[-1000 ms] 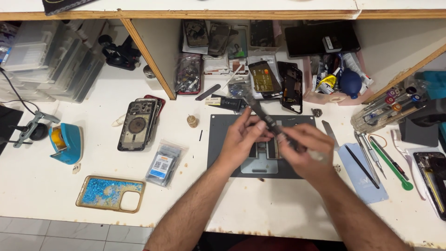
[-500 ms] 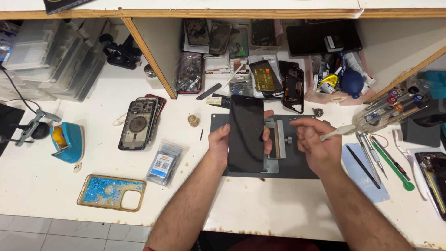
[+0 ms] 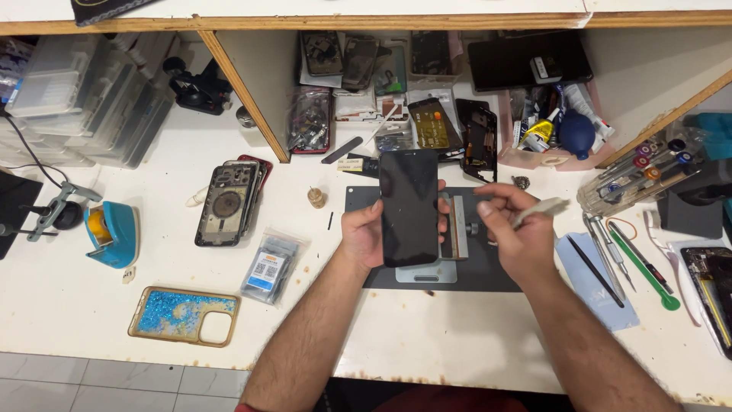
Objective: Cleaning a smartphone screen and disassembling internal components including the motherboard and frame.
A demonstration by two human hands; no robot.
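Your left hand (image 3: pixel 364 236) clasps the black phone (image 3: pixel 409 206) upright for inspection; your right hand (image 3: pixel 515 233) pinches a pale pry tool (image 3: pixel 540 208) ready.

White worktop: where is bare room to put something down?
Free: the white worktop in front of the blue glitter phone case, and the strip below the dark grey mat. Crowded: the back shelf and the tool cluster beside the right hand.

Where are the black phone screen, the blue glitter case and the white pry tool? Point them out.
black phone screen (image 3: pixel 409 206), head view, middle of the glass.
blue glitter case (image 3: pixel 177 313), head view, glittery back.
white pry tool (image 3: pixel 543 207), head view, blade beyond the right hand's fingers.
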